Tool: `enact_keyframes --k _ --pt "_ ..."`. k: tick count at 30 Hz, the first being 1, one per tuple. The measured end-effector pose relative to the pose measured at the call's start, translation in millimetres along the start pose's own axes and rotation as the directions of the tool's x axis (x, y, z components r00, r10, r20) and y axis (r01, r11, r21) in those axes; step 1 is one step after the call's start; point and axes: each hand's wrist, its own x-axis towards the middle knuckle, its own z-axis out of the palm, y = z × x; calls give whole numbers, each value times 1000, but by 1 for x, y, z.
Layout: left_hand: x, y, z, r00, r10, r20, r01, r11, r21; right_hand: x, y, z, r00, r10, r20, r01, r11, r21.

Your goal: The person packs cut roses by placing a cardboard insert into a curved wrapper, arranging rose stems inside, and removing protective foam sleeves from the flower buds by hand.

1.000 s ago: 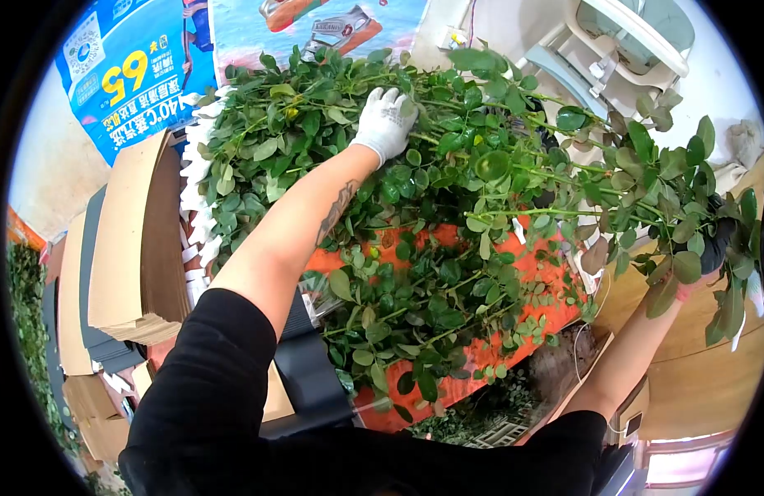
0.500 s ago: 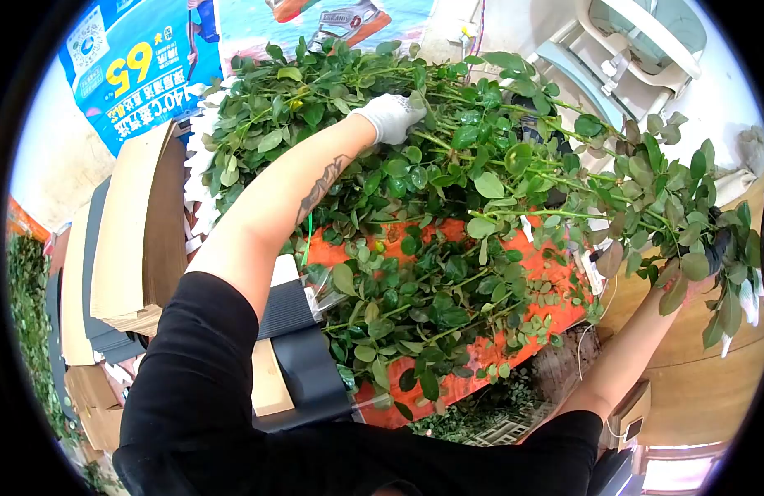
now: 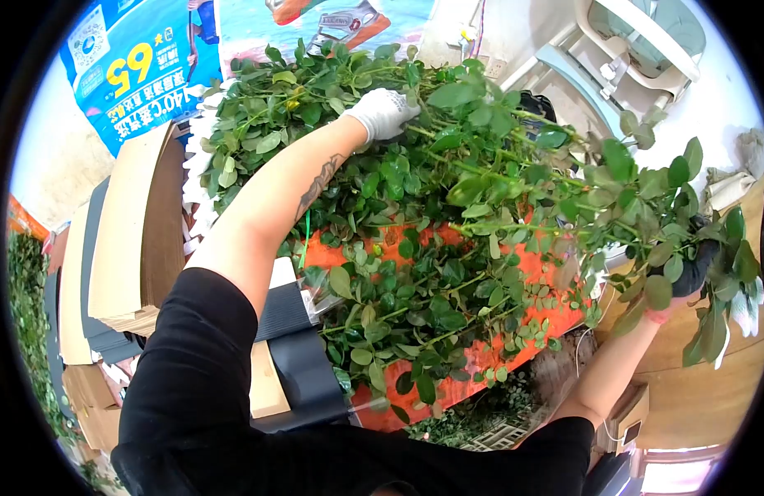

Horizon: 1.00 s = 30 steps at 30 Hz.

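My right hand [image 3: 698,269], in a dark glove, is closed around a bunch of long leafy stems, which look like rose stems [image 3: 514,169]. The bunch stretches leftward above the table, and leaves cover part of the fingers. At its far right end hangs something white and green [image 3: 744,310] that I cannot make out. My left hand [image 3: 382,114], in a white glove, reaches into the heap of leafy stems [image 3: 332,165] at the back. Its fingers are curled round stems there, with the tips hidden by foliage.
More cut stems [image 3: 432,306] lie on the orange-red tabletop [image 3: 382,413]. To the left stand stacked cardboard sheets [image 3: 130,231] and dark corrugated sheets [image 3: 295,372]. A white high chair [image 3: 597,66] is at the back right, above a wooden surface [image 3: 704,364]. Fallen leaves lie below the table.
My right hand has shifted slightly left and down, and the held bunch has swung with it, its leaves blurred. My left hand has moved a little to the left.
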Motion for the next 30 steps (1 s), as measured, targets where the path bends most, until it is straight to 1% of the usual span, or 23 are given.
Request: enact_keyframes --k 1,2,3,4,5,6,7,8,9,10,11,12,14,15,16,19,22,24,25,26,28,29,30 --pt "0 -2 -1 999 36 -37 -37 999 -11 -5 -6 2 990 137 -30 -132 982 137" --pt "2 -2 -1 999 33 -38 -33 999 -8 -9 -13 5 961 275 -39 -254 927 275" --pt "1 3 -11 998 -39 58 39 999 10 -5 -34 7 858 513 -9 -393 669 630" --pt "1 6 -17 982 -112 152 108 994 34 -11 -29 1 860 510 -20 -386 674 630" --pt "0 4 -17 982 -114 150 109 993 35 -17 -23 -5 861 508 -31 -378 679 629" --pt "-2 1 -17 991 -95 98 98 995 -25 -22 -25 -16 944 327 -44 -284 871 401" --pt "-4 0 -17 996 -81 44 85 993 -86 -27 -28 -27 989 134 -55 -124 980 155" --pt "-5 -2 -18 995 -86 45 90 992 -89 -31 -31 -40 998 43 -54 -42 999 12" --pt "-4 -4 -20 993 -105 47 111 983 -147 -34 -35 -52 997 -49 -52 42 991 -131" --pt "-3 -7 -21 991 -123 52 131 970 -206 -43 -18 -67 997 -76 -32 69 981 -182" --pt "-2 -12 -13 994 -106 0 104 969 -224 -53 0 -81 995 -103 -12 97 968 -232" --pt "-3 -11 -17 994 -110 2 107 968 -225 -62 16 -93 996 -87 -21 79 965 -252" --pt "-5 -9 -28 989 -128 70 141 964 -224 -61 22 -99 998 -27 -64 11 969 -248" --pt "-6 -11 -26 994 -106 22 108 968 -227 -62 25 -100 997 1 -83 -21 970 -241" --pt "-6 -12 -24 994 -104 22 106 968 -229 -62 26 -102 996 20 -90 -42 969 -242" --pt "-4 -11 -26 988 -156 18 157 969 -189 -62 31 -108 992 63 -107 -88 966 -242" --pt "-2 -7 -28 978 -208 13 208 966 -152 -69 35 -121 992 65 -107 -93 956 -278" --pt "6 4 -31 970 -207 127 202 978 55 -71 37 -130 992 67 -107 -96 947 -305" --pt "11 8 -30 943 -152 298 111 983 149 -73 38 -134 991 69 -112 -101 944 -314" --pt "7 18 -44 883 -106 457 21 982 186 -73 38 -139 991 68 -115 -102 941 -324" --pt "10 32 -78 713 -6 701 36 999 -29 -70 42 -146 992 70 -102 -102 931 -351" --pt "14 25 -70 728 48 684 185 947 -263 -68 43 -149 992 84 -98 -114 926 -360" --pt "14 20 -74 773 106 625 263 843 -468 -64 46 -151 993 90 -73 -110 922 -371"
